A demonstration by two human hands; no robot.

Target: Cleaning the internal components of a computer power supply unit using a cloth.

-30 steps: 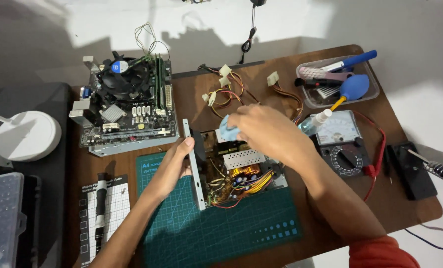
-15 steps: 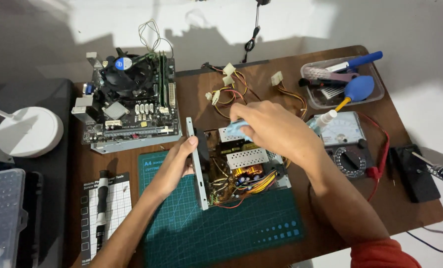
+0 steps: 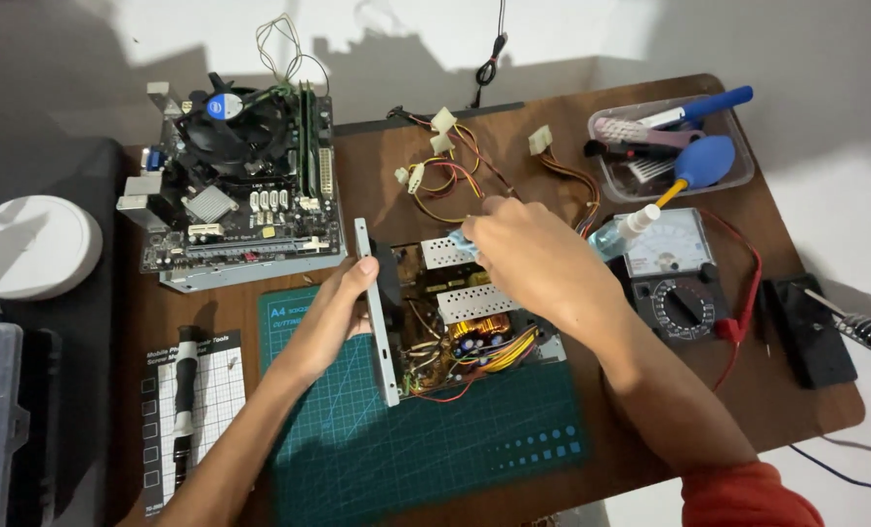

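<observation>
An opened power supply unit (image 3: 455, 327) lies on a green cutting mat (image 3: 426, 449), its circuit board, coils and coloured wires exposed. My left hand (image 3: 333, 312) grips the grey metal side wall of the case at its left edge. My right hand (image 3: 533, 259) reaches over the board's far side and pinches a small light-blue object (image 3: 458, 237), perhaps a cloth or wipe, against a silver heat sink. A bundle of yellow, red and black cables with white connectors (image 3: 445, 156) trails from the unit toward the back of the brown table.
A motherboard with a fan (image 3: 235, 185) sits at the back left. A multimeter (image 3: 675, 278) with red leads and a small bottle (image 3: 616, 234) lie right. A clear tray (image 3: 670, 146) holds brushes and a blue blower. A screwdriver (image 3: 184, 390) rests on a white card. A white lamp base (image 3: 25, 244) stands left.
My right hand has shifted slightly left and toward the near side over the board, still on the light-blue object. My left hand has kept its grip on the case wall.
</observation>
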